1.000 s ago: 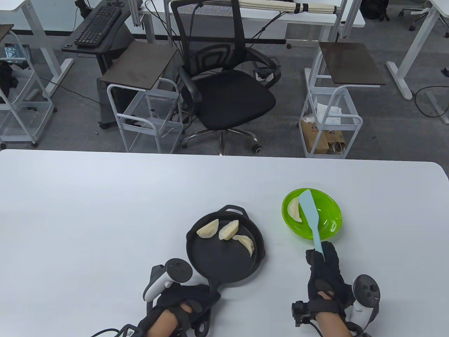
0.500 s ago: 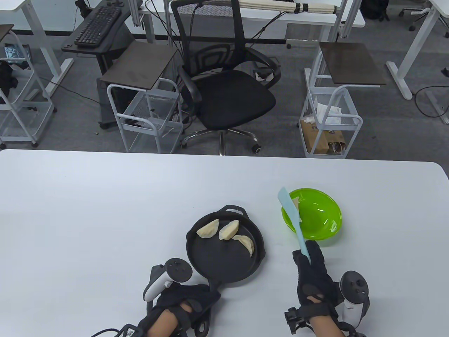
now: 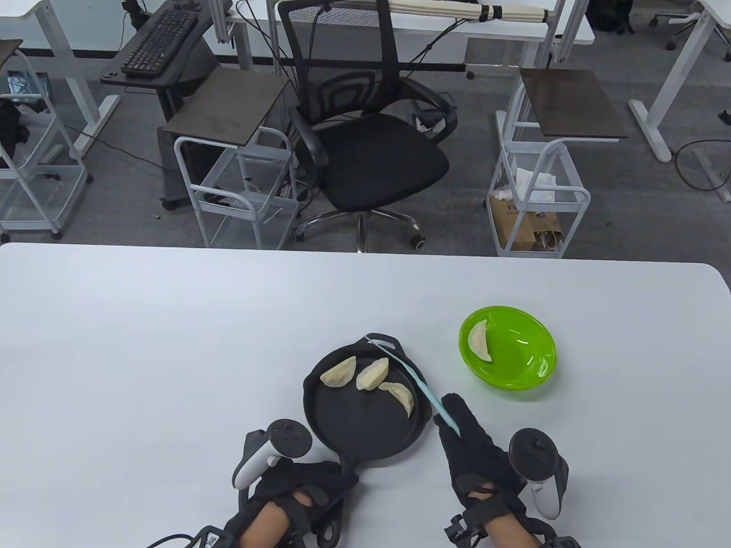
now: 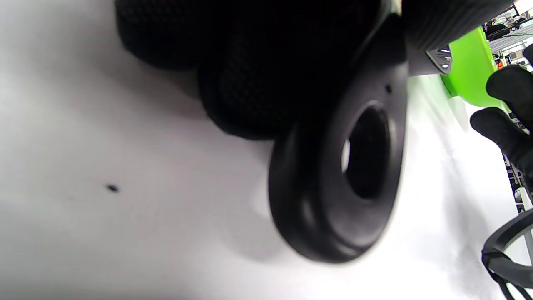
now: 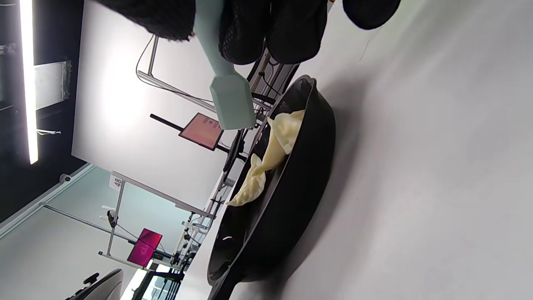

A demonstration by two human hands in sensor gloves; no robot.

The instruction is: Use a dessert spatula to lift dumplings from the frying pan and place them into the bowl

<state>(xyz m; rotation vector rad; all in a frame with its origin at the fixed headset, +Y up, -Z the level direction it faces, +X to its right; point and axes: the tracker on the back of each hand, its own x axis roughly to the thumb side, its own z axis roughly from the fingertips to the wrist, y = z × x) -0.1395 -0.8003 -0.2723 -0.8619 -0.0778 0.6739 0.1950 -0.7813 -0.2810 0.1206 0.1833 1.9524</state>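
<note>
A black frying pan (image 3: 354,425) sits near the table's front edge with three pale dumplings (image 3: 372,374) in its far half. My left hand (image 3: 302,491) grips the pan's handle (image 4: 337,187). My right hand (image 3: 477,456) holds a light blue dessert spatula (image 3: 414,379), turned edge-on, its blade over the pan's right rim beside the rightmost dumpling (image 3: 400,395). In the right wrist view the spatula blade (image 5: 231,102) hangs above the dumplings (image 5: 266,162) in the pan (image 5: 287,200). A green bowl (image 3: 522,365) to the right holds one dumpling (image 3: 478,340).
The white table (image 3: 171,342) spreads wide to the left and behind the pan. Beyond its far edge stand a black office chair (image 3: 365,142) and white wire carts (image 3: 240,188).
My right hand has swung the spatula left, out of the green bowl and over to the pan's right rim, leaving one dumpling in the bowl. The left hand and pan stayed still.
</note>
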